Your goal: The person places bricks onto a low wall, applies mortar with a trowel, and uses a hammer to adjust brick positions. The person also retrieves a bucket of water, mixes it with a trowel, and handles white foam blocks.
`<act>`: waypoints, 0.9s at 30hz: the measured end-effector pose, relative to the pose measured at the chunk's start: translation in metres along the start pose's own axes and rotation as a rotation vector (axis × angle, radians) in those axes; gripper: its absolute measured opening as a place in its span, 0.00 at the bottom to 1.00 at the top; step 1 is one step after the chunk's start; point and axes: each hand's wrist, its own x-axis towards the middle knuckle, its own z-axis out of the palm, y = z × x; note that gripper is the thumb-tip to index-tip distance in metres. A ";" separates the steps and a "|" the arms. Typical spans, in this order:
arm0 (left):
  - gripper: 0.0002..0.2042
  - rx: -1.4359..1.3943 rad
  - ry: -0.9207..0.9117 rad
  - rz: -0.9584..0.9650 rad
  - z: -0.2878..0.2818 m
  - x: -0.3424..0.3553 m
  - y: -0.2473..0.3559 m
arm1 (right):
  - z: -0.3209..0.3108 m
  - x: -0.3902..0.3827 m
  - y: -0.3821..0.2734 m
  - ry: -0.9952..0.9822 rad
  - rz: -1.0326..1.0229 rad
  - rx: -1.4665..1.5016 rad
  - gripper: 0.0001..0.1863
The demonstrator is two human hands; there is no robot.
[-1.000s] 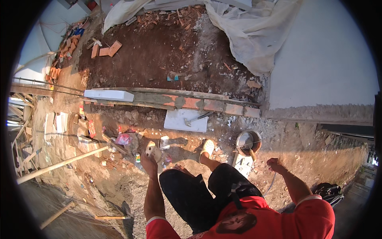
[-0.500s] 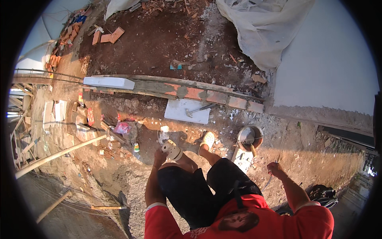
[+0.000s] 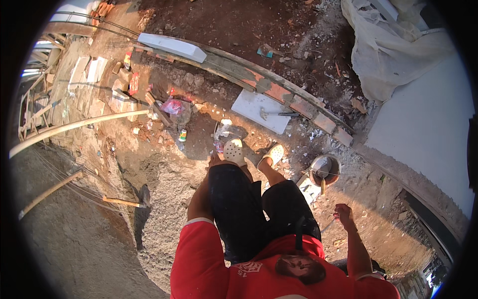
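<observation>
My left hand [image 3: 215, 159] is partly hidden by my raised knee, fingers curled at the side of the cream perforated clog [image 3: 233, 148] on my left foot; what they grip is hidden. My right hand [image 3: 343, 213] is out to the right, closed on a thin grey cord or tube [image 3: 328, 224] that trails down. My other cream clog [image 3: 275, 154] is on my right foot. To its right stands a metal bucket [image 3: 318, 167] with a wooden-handled tool in it.
A low brick-and-mortar strip [image 3: 302, 104] crosses ahead with a white block [image 3: 171, 46]. A hammer [image 3: 266, 113] lies on a white board [image 3: 254, 122]. Pale wooden poles [image 3: 74, 124] and rubble lie left. A translucent sheet [image 3: 378, 65] and pale wall [image 3: 423, 129] are at right.
My view has turned, so the brick strip slants and sits higher. The left clog moved from my hand onto my foot, and my left hand sank behind the knee.
</observation>
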 end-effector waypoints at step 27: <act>0.22 -1.568 0.084 -0.909 -0.204 -0.057 -0.069 | 0.201 0.209 -0.389 0.204 -0.756 -0.474 0.11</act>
